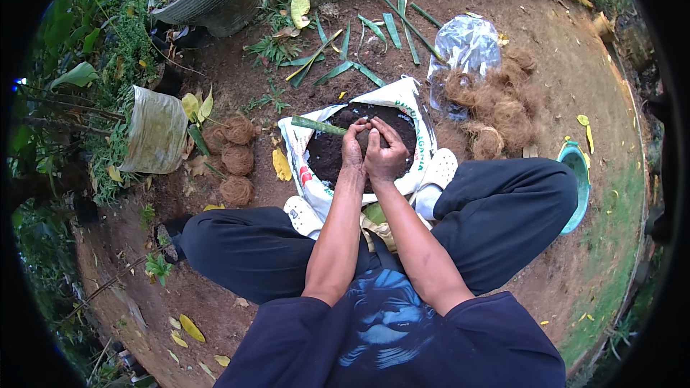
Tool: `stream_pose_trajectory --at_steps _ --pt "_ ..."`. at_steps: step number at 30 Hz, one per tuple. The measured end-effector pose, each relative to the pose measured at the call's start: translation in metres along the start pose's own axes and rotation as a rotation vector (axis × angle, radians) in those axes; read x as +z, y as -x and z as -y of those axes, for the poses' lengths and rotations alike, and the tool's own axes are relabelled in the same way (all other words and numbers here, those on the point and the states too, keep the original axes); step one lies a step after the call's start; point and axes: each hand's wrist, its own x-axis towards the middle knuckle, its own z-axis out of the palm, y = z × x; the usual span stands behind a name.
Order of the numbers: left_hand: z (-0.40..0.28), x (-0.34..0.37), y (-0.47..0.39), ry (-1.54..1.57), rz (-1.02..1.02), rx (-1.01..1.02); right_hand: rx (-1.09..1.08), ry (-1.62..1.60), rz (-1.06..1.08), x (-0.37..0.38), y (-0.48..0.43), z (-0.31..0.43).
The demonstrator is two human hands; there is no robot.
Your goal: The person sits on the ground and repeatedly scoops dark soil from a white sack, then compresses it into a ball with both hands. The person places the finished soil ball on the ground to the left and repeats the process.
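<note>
A white sack (426, 134) with rolled-down sides, bearing writing, stands between my feet, filled with dark soil (326, 153). Over the soil, my left hand (353, 146) and my right hand (386, 152) are cupped together with fingers curled. Dark soil seems to lie between them, though the palms are largely hidden. A green leaf cutting (318, 125) sticks out leftward from beside my left fingers; whether they grip it is unclear. Left of the sack, several balls of brown fibre (237, 160) sit on the ground, some with leaf cuttings in them. Loose brown fibre (504, 102) lies at the right.
Cut green leaf pieces (392, 30) are strewn beyond the sack. A clear plastic bag (468, 43) lies by the loose fibre. A teal basin (575, 188) is beside my right knee. A large planter (215, 2) and a pale fabric pot (156, 132) stand at the left.
</note>
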Motion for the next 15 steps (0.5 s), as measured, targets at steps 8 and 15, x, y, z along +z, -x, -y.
stream_pose_trajectory --at_steps 8,15 --pt "-0.004 0.014 0.001 0.036 -0.014 0.018 0.908 -0.935 -0.007 -0.001 -0.032 -0.001" --pt "0.008 0.002 -0.007 -0.295 -0.036 0.28 0.355 -0.184 -0.096 0.014 -0.009 -0.008"
